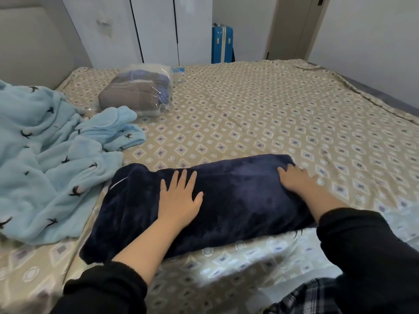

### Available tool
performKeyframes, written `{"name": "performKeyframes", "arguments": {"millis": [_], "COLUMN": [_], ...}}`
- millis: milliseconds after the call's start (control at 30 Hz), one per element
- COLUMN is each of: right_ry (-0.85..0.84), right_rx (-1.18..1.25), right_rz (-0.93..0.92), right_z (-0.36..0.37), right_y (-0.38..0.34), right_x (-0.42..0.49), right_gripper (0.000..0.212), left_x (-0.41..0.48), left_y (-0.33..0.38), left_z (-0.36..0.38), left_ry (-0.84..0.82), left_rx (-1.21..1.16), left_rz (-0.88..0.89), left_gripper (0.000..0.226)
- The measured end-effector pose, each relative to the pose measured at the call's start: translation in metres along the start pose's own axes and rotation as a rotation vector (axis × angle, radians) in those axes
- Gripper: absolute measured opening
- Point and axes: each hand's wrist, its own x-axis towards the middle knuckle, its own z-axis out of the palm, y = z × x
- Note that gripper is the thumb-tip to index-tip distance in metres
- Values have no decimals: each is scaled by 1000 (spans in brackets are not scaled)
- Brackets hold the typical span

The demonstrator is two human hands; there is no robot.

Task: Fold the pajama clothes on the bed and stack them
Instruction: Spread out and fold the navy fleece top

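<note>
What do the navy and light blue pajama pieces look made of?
Navy piece: probably plush fleece, its matte surface showing a short fuzzy nap. Light blue piece: likely the same thick fleece, with soft rounded folds and small dark motifs.

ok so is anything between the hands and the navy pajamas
Nothing visible. The left hand and right hand both rest directly on the folded navy pajamas. The light blue pajamas lie beside them to the left, not over them.
</note>
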Motion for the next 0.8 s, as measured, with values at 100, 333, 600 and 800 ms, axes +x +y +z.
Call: {"name": "performKeyframes", "arguments": {"millis": [100, 333, 600, 800], "right_ry": [258, 42, 162, 177], "right_rx": [-15, -122, -142, -148], "right_rz": [-299, -389, -656, -636], "right_z": [13, 49, 75, 95], "right_y": [-44, -80, -138, -135], "right_x": [-31, -84, -112, -97], "right_gripper": [59, 57, 60, 64], "left_x": [-1, -28, -84, -76], "left_y": [-1, -10, -75, -130], "left_z": [0, -16, -37, -58], "left_ry": [8, 57, 490, 272], "left_rx": [-12, -127, -370, -744], "left_rz": [0, 99, -124, -641], "left_gripper": [63, 51, 32, 28]}}
